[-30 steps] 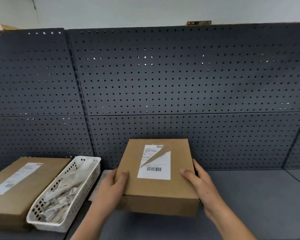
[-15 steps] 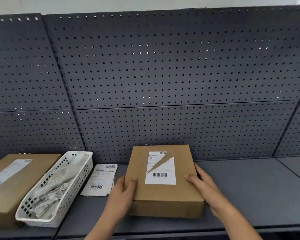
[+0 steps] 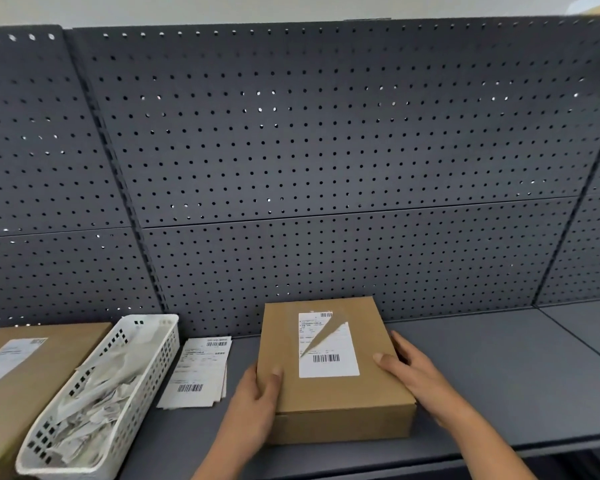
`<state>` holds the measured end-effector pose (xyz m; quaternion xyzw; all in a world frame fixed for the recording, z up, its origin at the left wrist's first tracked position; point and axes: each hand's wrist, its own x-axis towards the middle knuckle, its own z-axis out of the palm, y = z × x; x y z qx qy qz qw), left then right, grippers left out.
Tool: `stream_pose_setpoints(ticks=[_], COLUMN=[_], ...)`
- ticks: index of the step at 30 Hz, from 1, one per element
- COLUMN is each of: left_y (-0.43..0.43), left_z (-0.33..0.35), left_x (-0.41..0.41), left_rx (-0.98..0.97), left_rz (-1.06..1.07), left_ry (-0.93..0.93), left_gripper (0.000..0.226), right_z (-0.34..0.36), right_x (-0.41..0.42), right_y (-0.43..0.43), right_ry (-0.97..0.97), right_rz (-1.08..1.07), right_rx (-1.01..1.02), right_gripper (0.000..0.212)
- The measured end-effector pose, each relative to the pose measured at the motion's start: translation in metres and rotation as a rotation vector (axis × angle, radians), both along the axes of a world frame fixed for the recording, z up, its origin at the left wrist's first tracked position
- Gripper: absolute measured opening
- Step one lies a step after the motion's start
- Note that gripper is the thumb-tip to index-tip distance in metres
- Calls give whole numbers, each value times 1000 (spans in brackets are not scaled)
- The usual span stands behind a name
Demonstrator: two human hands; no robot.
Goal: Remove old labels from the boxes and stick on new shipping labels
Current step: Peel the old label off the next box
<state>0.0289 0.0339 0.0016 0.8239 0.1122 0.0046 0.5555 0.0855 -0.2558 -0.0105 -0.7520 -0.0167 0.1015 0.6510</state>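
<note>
Plainly, left hand [image 3: 257, 400] and right hand [image 3: 417, 373] clasp the box [image 3: 343, 396]; its ripped label [image 3: 328, 367] (toward twelve o'clock) may shred when peeled.

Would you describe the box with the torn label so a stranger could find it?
On the shelf, right of the white basket, a box is held by the left hand and right hand. Unlike the leftmost box, its label is torn diagonally.

A packing or stockroom station: a dark grey metal shelf [image 3: 499, 375] backed by perforated pegboard panels [image 3: 326, 150], carrying cardboard boxes [image 3: 326, 403], loose shipping labels [image 3: 198, 372] and a white basket [image 3: 146, 368] of peeled paper scraps.
</note>
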Motion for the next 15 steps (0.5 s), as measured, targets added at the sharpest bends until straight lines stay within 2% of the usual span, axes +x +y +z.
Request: stream_pose_setpoints(ticks=[2,4,6,11,15], left_y=[4,8,12,4,-5], left_z=[0,-1,0,9,15], left_x=[2,5,9,25,41], left_rx=[24,107,189,443,604], left_rz=[-40,-51,-71,-187,-265], left_ry=[21,35,15,-146,-255], left_gripper=[42,72,84,60,52], right_z=[-1,3,10,20,28], right_x=[1,2,3,12,17], right_y=[-3,-5,-5,9,31], right_ry=[-35,-117,-225,-434,-501], right_rz=[-37,-51,-45,-63,-38], right_rx=[-66,-184,-335,-710,-888], right_gripper=[101,98,83,53,36])
